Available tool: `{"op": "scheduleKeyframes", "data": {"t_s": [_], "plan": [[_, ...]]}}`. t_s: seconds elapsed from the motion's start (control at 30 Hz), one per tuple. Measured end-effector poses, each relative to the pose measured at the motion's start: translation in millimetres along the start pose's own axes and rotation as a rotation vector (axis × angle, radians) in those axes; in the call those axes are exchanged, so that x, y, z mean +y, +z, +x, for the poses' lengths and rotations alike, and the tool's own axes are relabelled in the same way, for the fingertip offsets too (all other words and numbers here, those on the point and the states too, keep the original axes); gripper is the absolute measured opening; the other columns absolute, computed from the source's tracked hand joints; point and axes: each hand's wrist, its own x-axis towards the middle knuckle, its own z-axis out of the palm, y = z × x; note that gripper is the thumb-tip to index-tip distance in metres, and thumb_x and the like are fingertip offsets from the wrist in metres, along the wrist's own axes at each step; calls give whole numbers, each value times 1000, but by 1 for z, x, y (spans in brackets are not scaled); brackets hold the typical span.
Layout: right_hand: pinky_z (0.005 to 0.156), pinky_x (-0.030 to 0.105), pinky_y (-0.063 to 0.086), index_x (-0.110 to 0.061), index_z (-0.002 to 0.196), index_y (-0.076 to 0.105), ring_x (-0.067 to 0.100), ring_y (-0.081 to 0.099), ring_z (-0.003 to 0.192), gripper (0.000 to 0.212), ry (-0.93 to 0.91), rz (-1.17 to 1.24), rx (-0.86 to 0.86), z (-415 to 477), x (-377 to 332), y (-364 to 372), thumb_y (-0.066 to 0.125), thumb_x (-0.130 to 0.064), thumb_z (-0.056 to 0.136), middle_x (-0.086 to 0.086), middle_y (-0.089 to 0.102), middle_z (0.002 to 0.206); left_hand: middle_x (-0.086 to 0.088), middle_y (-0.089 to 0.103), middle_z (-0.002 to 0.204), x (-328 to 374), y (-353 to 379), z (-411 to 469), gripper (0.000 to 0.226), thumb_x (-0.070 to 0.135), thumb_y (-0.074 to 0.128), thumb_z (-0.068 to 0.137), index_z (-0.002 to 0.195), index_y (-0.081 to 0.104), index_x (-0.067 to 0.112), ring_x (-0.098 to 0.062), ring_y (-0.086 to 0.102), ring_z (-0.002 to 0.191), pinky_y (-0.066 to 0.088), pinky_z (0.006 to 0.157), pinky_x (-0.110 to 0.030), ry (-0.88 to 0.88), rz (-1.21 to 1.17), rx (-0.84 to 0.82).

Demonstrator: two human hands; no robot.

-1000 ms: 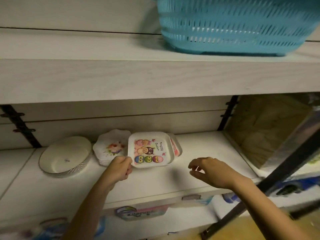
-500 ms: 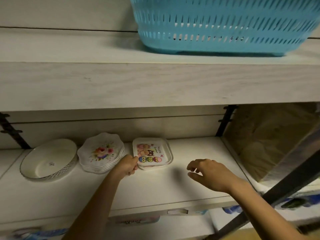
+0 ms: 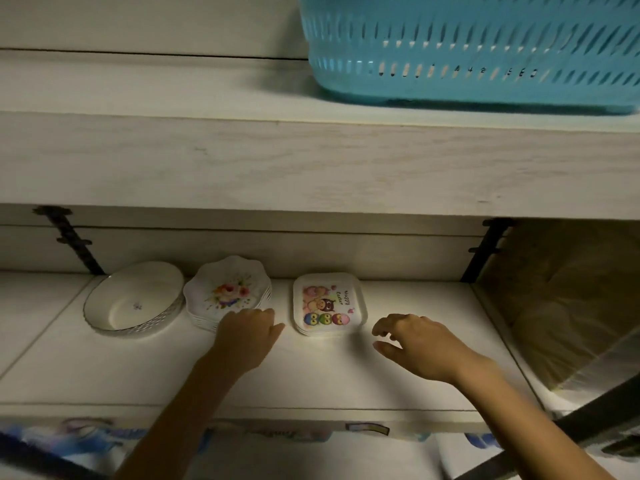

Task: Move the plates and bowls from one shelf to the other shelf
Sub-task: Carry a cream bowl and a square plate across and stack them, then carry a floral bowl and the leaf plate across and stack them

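Released the square plates (image 3: 329, 304) and shifted left with left grip (image 3: 247, 336), now slack, holding nothing, at near rim of floral plates (image 3: 227, 292). Hovering beside with right grip (image 3: 419, 344) (slack too). Showing only a tiny print inside bowl (image 3: 133, 299). Broad shelf (image 3: 346, 379) strip between plates and front edge.

Two hands are showing, a left hand (image 3: 247, 336) and a right hand (image 3: 419, 344). One white bowl (image 3: 133, 301) is sitting well left of the left hand. One pile of flower plates (image 3: 227, 291) is sitting just by that hand; I cannot count the pile. One pile of square owl plates (image 3: 329, 303) is sitting between the hands. One blue basket (image 3: 467, 50) is sitting high above the right hand.
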Motion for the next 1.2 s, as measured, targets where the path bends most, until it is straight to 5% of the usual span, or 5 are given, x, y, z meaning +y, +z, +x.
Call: {"op": "scheduleKeyframes", "data": {"t_s": [0.13, 0.27, 0.4, 0.6, 1.2], "plan": [[94, 33, 46, -28, 130, 48, 19, 54, 118, 38, -91, -29, 19, 9, -24, -1, 39, -42, 95, -4, 51, 138, -8, 70, 102, -29, -7, -40, 41, 41, 45, 92, 108, 64, 9, -26, 65, 94, 48, 85, -35, -45, -9, 169], [93, 34, 44, -31, 132, 43, 21, 52, 121, 38, -207, -43, 46, 18, -60, 3, 39, -39, 96, -4, 50, 139, -1, 69, 63, -61, -18, -84, 29, 43, 70, 75, 71, 70, 13, -18, 65, 58, 52, 57, -30, -152, 129, 171], [95, 33, 45, -29, 135, 41, 18, 53, 120, 41, -330, -37, 36, 26, -111, 6, 40, -40, 95, -4, 49, 139, -3, 67, 94, -98, -22, -130, 41, 46, 35, 93, 98, 61, 14, -19, 62, 87, 45, 80, -30, -271, 135, 159], [98, 31, 41, -29, 137, 40, 15, 48, 126, 43, -490, -67, 54, 29, -204, 14, 40, -41, 95, -8, 46, 142, 0, 62, 115, -162, -20, -203, 42, 44, 29, 95, 114, 57, 20, -18, 57, 105, 43, 86, -30, -372, 107, 150], [86, 32, 45, -21, 127, 47, 22, 56, 108, 36, -716, -60, 4, 16, -527, 79, 42, -36, 95, 3, 56, 124, 4, 65, 110, -372, -27, -411, 40, 49, 32, 94, 111, 58, 24, -11, 60, 96, 47, 83, -25, -673, 53, 173]]}}
